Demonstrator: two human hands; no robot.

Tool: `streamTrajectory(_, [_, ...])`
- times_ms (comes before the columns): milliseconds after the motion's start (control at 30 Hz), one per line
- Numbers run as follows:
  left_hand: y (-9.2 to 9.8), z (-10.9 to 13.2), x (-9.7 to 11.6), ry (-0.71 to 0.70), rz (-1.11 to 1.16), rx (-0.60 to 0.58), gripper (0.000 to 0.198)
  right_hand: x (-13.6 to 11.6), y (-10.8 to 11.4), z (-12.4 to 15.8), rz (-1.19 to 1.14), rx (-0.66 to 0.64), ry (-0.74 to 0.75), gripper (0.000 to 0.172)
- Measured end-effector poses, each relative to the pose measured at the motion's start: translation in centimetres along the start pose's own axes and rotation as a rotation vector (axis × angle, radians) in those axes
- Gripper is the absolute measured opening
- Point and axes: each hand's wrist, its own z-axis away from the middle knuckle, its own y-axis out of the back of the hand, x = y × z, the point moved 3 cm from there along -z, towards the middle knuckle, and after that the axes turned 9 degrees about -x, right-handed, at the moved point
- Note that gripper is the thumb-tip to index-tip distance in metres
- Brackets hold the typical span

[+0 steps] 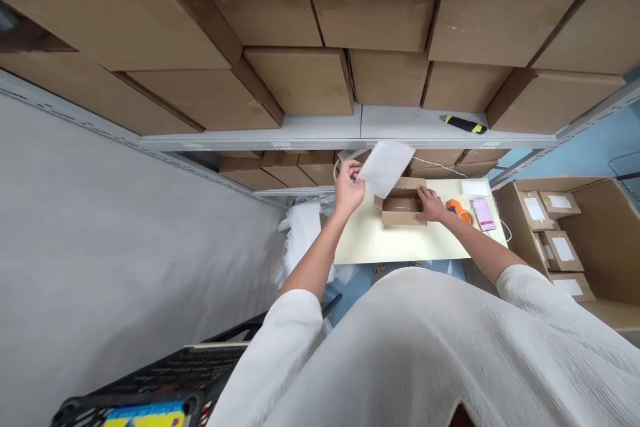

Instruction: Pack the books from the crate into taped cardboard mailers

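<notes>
A small open cardboard box sits on a pale yellow tabletop. My left hand is raised left of the box, its fingers pinched on the corner of a white sheet that hangs tilted above the box. At the box's right side my right hand rests with curled fingers on the edge. The inside of the box looks brown, and I cannot make out its contents.
An orange tape dispenser, a pink item and a white label lie right of the box. A yellow-black knife lies on the grey shelf under stacked cartons. A large carton with small labelled boxes stands at right; a black crate is lower left.
</notes>
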Motion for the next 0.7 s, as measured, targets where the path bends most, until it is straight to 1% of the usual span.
streamTrajectory(67, [-2.6,0.1,0.9,-0.023,-0.057,-0.082,0.048,0.4,-0.4,0.4,-0.033,0.027,-0.003,0.129])
streamTrajectory(133, [-5.1,0.6,1.2,-0.034,-0.161,-0.163,0.048,0.7,-0.8,0.7,-0.067,0.043,-0.032,0.130])
streamTrajectory(233, [-8.2,1.9,0.8,-0.078,-0.288,-0.329,0.051,1.2,-1.3,1.2,-0.118,0.063,-0.058,0.127])
streamTrajectory(300, [-9.7,2.6,0.2,-0.113,-0.337,-0.428,0.052,1.5,-1.6,1.5,-0.147,0.080,-0.049,0.125])
streamTrajectory(367, [-10.9,2.9,-0.5,-0.128,-0.376,-0.504,0.056,1.8,-1.8,1.9,-0.170,0.094,-0.043,0.127])
streamTrajectory(433, [-12.0,2.7,-1.1,-0.123,-0.408,-0.551,0.061,2.3,-2.0,2.2,-0.186,0.105,-0.051,0.129])
streamTrajectory(500, [-12.9,2.1,-1.5,-0.100,-0.434,-0.573,0.062,2.6,-2.2,2.4,-0.187,0.103,-0.062,0.130])
streamTrajectory(700, [-15.0,0.0,-2.3,0.042,-0.429,-0.591,0.051,3.3,-2.7,2.3,-0.153,0.094,-0.078,0.119])
